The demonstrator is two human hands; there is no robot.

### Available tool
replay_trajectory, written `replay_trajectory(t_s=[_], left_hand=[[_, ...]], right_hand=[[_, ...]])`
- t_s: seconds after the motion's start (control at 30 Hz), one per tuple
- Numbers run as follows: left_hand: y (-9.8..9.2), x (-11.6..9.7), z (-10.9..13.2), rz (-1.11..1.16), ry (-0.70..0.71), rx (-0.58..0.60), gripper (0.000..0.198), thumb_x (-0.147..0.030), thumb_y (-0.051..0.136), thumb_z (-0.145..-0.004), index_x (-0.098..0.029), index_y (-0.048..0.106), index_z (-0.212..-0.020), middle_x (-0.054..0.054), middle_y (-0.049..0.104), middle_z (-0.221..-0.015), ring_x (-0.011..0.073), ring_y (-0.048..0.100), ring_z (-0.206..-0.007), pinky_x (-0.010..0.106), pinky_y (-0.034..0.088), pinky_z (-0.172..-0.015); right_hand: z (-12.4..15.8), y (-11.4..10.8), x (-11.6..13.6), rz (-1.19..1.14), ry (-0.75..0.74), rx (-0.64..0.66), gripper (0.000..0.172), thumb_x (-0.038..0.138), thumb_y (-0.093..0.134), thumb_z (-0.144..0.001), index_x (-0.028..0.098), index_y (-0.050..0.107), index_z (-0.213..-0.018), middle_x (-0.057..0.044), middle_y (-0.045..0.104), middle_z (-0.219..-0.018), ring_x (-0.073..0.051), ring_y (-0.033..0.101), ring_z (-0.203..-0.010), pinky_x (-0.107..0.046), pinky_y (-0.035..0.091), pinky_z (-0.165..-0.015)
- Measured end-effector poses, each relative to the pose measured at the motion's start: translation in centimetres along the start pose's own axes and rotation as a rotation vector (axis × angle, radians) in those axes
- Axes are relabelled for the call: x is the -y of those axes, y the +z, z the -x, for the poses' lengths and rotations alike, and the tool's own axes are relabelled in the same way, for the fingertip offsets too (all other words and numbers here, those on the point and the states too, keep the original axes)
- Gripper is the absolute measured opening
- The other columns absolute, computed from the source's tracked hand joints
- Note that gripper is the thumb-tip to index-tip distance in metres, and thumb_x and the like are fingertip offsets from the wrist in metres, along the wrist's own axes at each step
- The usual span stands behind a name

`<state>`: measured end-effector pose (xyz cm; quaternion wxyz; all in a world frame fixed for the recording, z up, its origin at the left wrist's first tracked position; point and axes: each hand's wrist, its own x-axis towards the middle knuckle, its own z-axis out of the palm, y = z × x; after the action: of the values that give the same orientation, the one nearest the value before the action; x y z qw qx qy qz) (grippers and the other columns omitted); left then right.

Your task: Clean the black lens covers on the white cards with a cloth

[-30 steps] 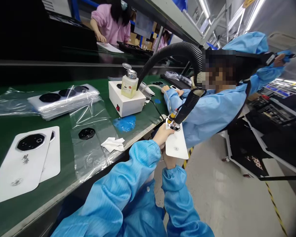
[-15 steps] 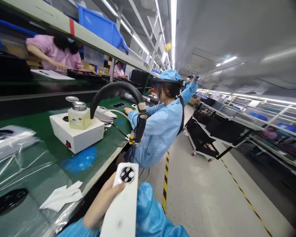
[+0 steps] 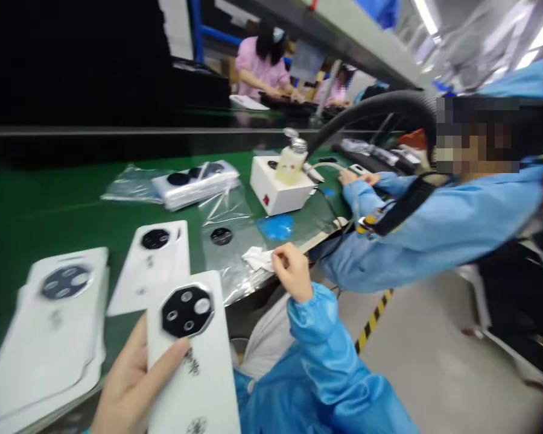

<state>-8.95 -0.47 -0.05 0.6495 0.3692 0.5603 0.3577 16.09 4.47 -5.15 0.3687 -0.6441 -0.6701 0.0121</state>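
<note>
Clasping a white phone cover [image 3: 194, 386], left fingers [image 3: 163, 361] wrap its edge; right fingers [image 3: 283, 259] curl beside a cloth [image 3: 257, 259].

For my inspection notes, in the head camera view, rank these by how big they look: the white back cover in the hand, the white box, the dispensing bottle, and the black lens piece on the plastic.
Largest to smallest:
1. White phone back cover, though being nearest the camera inflates it
2. White box
3. Dispensing bottle
4. Black lens piece
</note>
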Motion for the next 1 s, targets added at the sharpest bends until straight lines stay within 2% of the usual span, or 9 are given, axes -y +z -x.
replay_trajectory(t_s=[0.03,0.1,0.17,0.3,0.5,0.57,0.7,0.87,1.0], left_hand=[[0.4,-0.5,0.5,0.044,-0.011,-0.017,0.072,-0.044,0.072,-0.064,-0.034,0.040,-0.127,-0.001,0.069,-0.106,0.0259,0.067,-0.081,0.024,0.054,-0.050],[0.9,-1.2,1.0,0.080,0.005,-0.048,0.062,-0.043,0.072,-0.065,-0.029,0.046,-0.119,0.001,0.067,-0.105,0.0253,0.065,-0.087,0.021,0.051,-0.050],[1.2,-1.3,1.3,0.101,0.040,-0.050,0.054,-0.042,0.071,-0.067,-0.028,0.049,-0.114,0.001,0.067,-0.102,0.0233,0.064,-0.089,0.019,0.050,-0.053],[1.8,-1.1,1.7,0.125,0.106,-0.032,0.044,-0.039,0.069,-0.071,-0.027,0.052,-0.109,-0.001,0.065,-0.089,0.0166,0.062,-0.079,0.017,0.049,-0.056],[2.9,-1.5,2.2,0.257,0.213,0.088,0.031,-0.028,0.066,-0.075,-0.028,0.060,-0.105,-0.002,0.066,-0.089,0.0119,0.061,-0.074,0.017,0.050,-0.066],[3.1,-1.6,2.3,0.290,0.254,0.116,0.027,-0.024,0.064,-0.077,-0.029,0.062,-0.103,-0.002,0.066,-0.088,0.0099,0.060,-0.073,0.013,0.048,-0.063],[3.2,-1.6,2.4,0.399,0.197,0.167,0.025,-0.022,0.061,-0.079,-0.030,0.062,-0.102,-0.002,0.067,-0.085,0.0082,0.060,-0.063,0.012,0.048,-0.053],[3.3,-1.8,2.2,0.404,0.224,0.120,0.025,-0.018,0.062,-0.078,-0.030,0.064,-0.099,-0.003,0.067,-0.090,0.0089,0.063,-0.075,0.010,0.050,-0.060],[3.2,-1.7,2.1,0.362,0.293,0.122,0.027,-0.017,0.061,-0.078,-0.032,0.064,-0.101,-0.003,0.066,-0.090,0.0095,0.062,-0.074,0.012,0.052,-0.061]], right_hand=[[-0.2,0.3,-0.2,-0.022,-0.009,0.018,0.016,0.025,0.049,-0.088,0.013,0.054,-0.079,0.003,0.053,-0.071,-0.007,0.051,-0.060,-0.023,0.046,-0.058],[-0.6,0.9,-0.2,-0.046,-0.046,0.061,0.014,0.020,0.048,-0.087,0.013,0.054,-0.076,0.002,0.052,-0.070,-0.009,0.049,-0.061,-0.024,0.044,-0.059],[-0.9,1.2,0.1,-0.042,-0.090,0.102,0.013,0.019,0.048,-0.086,0.014,0.055,-0.076,-0.001,0.055,-0.074,-0.012,0.051,-0.070,-0.027,0.045,-0.066],[-1.6,1.5,1.0,0.013,-0.164,0.184,0.012,0.024,0.051,-0.085,0.017,0.060,-0.087,-0.006,0.059,-0.090,-0.019,0.050,-0.089,-0.036,0.041,-0.081],[-2.5,2.0,0.9,0.054,-0.251,0.315,0.014,0.029,0.058,-0.082,0.022,0.061,-0.093,-0.004,0.062,-0.100,-0.024,0.048,-0.098,-0.039,0.034,-0.084],[-2.6,2.2,0.5,0.064,-0.265,0.327,0.014,0.030,0.058,-0.082,0.022,0.061,-0.093,-0.004,0.064,-0.100,-0.024,0.048,-0.099,-0.040,0.033,-0.084],[-2.5,2.5,0.2,0.080,-0.277,0.333,0.013,0.029,0.057,-0.083,0.022,0.062,-0.093,-0.004,0.065,-0.099,-0.024,0.049,-0.099,-0.040,0.033,-0.084],[-2.5,2.6,0.3,0.087,-0.263,0.319,0.010,0.028,0.056,-0.084,0.022,0.062,-0.090,-0.003,0.065,-0.094,-0.023,0.051,-0.096,-0.040,0.034,-0.083],[-2.6,2.8,0.2,0.082,-0.256,0.291,0.008,0.026,0.054,-0.085,0.021,0.061,-0.086,-0.004,0.065,-0.090,-0.023,0.052,-0.094,-0.041,0.035,-0.081]])
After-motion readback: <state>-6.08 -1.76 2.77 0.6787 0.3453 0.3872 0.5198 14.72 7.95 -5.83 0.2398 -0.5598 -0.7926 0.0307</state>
